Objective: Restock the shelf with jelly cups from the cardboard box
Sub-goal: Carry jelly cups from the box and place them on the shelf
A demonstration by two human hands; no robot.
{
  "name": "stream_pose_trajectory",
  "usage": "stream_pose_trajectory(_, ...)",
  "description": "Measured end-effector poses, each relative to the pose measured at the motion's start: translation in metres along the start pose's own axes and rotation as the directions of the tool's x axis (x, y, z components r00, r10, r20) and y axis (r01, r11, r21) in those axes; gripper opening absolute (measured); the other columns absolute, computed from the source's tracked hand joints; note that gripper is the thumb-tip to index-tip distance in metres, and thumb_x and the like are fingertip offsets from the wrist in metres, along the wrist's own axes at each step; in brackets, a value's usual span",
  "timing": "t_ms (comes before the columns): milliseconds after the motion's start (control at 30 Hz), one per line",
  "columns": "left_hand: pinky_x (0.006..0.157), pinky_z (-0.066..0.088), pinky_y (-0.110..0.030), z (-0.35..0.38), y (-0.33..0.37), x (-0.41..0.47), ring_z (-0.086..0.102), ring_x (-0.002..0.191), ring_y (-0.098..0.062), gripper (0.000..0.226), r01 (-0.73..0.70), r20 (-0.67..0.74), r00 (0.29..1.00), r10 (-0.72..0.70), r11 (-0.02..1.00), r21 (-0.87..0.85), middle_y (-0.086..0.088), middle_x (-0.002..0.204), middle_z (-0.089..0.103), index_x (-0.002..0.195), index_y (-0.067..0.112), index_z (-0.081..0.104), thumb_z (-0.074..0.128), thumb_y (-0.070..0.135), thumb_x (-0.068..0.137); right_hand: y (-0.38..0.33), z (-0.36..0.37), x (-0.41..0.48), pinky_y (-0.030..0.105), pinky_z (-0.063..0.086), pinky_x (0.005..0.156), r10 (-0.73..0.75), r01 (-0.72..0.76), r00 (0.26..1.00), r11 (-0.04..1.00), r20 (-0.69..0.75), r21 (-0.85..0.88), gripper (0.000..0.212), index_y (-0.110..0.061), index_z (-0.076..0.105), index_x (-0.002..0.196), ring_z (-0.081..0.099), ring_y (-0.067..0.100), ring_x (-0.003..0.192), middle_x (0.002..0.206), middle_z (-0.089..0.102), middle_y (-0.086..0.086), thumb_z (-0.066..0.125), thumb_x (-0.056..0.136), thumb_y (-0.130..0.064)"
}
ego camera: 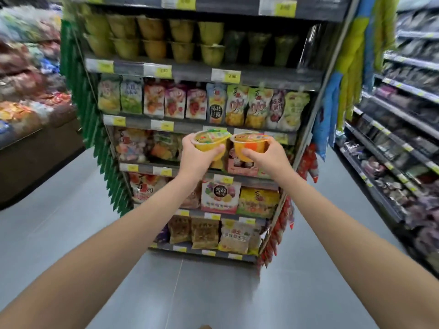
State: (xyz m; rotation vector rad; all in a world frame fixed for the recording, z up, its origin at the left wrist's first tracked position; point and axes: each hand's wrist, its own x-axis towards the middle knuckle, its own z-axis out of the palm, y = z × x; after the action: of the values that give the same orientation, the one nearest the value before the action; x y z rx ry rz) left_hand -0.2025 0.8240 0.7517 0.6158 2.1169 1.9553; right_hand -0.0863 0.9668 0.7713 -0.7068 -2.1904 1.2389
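The left hand curls its fingers around a yellow jelly cup. The right hand grips an orange jelly cup; both cups are raised, touching, before the shelf.

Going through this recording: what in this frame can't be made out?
All in the head view:
No cardboard box shows; it is out of frame.
Lid print on the left cup and right cup: motion blur, too small.
Cup undersides: covered by the left hand and right hand.
Top price tags: blurred, cut by the upper edge.
Goods at far left: smeared by blur.
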Motion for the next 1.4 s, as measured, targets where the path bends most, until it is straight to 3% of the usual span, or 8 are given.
stream_pose_trajectory(133,0.075,0.045,-0.009,0.026,0.034,0.057,0.054,0.106,-0.009,0.073,-0.132,0.035,0.991,0.133,0.991,-0.016,0.005,0.118,0.051,0.132,0.017,0.037,0.081,0.031,0.075,-0.017,-0.02,0.054,0.023,0.043,0.079,-0.045,0.048,0.995,0.998,-0.089,0.034,0.062,-0.01,0.047,0.131,0.054,0.013,0.101,0.114,0.054,-0.001,0.076,0.08,-0.031)
stream_pose_trajectory(233,0.091,0.048,-0.025,0.043,0.057,0.103,0.055,0.108,-0.011,0.076,-0.235,0.034,0.972,0.234,0.972,0.012,0.004,0.118,0.053,0.129,0.016,0.039,0.083,0.033,0.071,-0.027,-0.028,0.097,0.026,0.047,0.082,-0.087,0.096,0.983,0.995,-0.164,0.043,0.059,-0.013,0.051,0.126,0.057,0.013,0.1,0.113,0.058,-0.001,0.078,0.078,-0.034)
stream_pose_trajectory(433,0.071,0.041,-0.001,0.067,0.094,0.178,0.053,0.097,-0.001,0.074,-0.346,0.062,0.937,0.345,0.938,0.004,0.01,0.11,0.05,0.131,0.016,0.035,0.081,0.025,0.074,-0.041,-0.037,0.167,0.023,0.052,0.076,-0.097,0.151,0.946,0.977,-0.309,0.154,0.055,-0.014,0.053,0.121,0.062,0.015,0.098,0.111,0.062,0.0,0.078,0.077,-0.033)
stream_pose_trajectory(600,0.094,0.049,-0.03,0.089,0.111,0.22,0.056,0.109,-0.014,0.079,-0.383,0.075,0.922,0.38,0.923,0.029,0.004,0.117,0.055,0.132,0.016,0.035,0.083,0.034,0.071,-0.05,-0.045,0.204,0.013,0.044,0.067,-0.122,0.202,0.906,0.966,-0.405,0.163,0.053,-0.015,0.051,0.123,0.059,0.013,0.097,0.111,0.06,-0.001,0.075,0.08,-0.036)
stream_pose_trajectory(767,0.089,0.046,-0.024,0.109,0.124,0.247,0.056,0.111,-0.016,0.087,-0.384,0.074,0.922,0.38,0.922,0.053,-0.001,0.126,0.054,0.139,0.012,0.031,0.08,0.04,0.073,-0.059,-0.057,0.233,0.008,0.039,0.062,-0.15,0.239,0.861,0.962,-0.486,0.128,0.052,-0.014,0.051,0.122,0.057,0.011,0.092,0.107,0.058,-0.003,0.074,0.081,-0.034)
stream_pose_trajectory(900,0.094,0.051,-0.042,0.12,0.13,0.266,0.055,0.115,-0.022,0.094,-0.336,0.076,0.941,0.331,0.939,0.07,-0.005,0.129,0.053,0.14,0.011,0.03,0.08,0.047,0.07,-0.057,-0.065,0.251,0.015,0.04,0.071,-0.161,0.243,0.855,0.964,-0.494,0.106,0.052,-0.014,0.05,0.124,0.056,0.013,0.096,0.11,0.057,-0.001,0.072,0.082,-0.037)
stream_pose_trajectory(1167,0.093,0.048,-0.037,0.138,0.135,0.285,0.056,0.114,-0.024,0.079,-0.361,0.071,0.932,0.356,0.891,0.274,-0.003,0.123,0.058,0.129,0.012,0.038,0.079,0.046,0.07,-0.063,-0.066,0.286,0.043,0.052,0.094,-0.06,0.252,0.875,0.903,-0.48,0.348,0.04,-0.013,0.054,0.116,0.06,0.017,0.101,0.104,0.061,-0.001,0.069,0.086,-0.034)
stream_pose_trajectory(1400,0.081,0.043,-0.03,0.14,0.131,0.29,0.058,0.113,-0.022,0.079,-0.4,0.085,0.909,0.408,0.799,0.448,0.002,0.119,0.062,0.129,0.014,0.037,0.075,0.05,0.071,-0.068,-0.065,0.311,0.042,0.051,0.096,-0.093,0.237,0.918,0.908,-0.386,0.345,0.033,-0.018,0.057,0.106,0.063,0.016,0.101,0.104,0.065,0.0,0.075,0.081,-0.032)
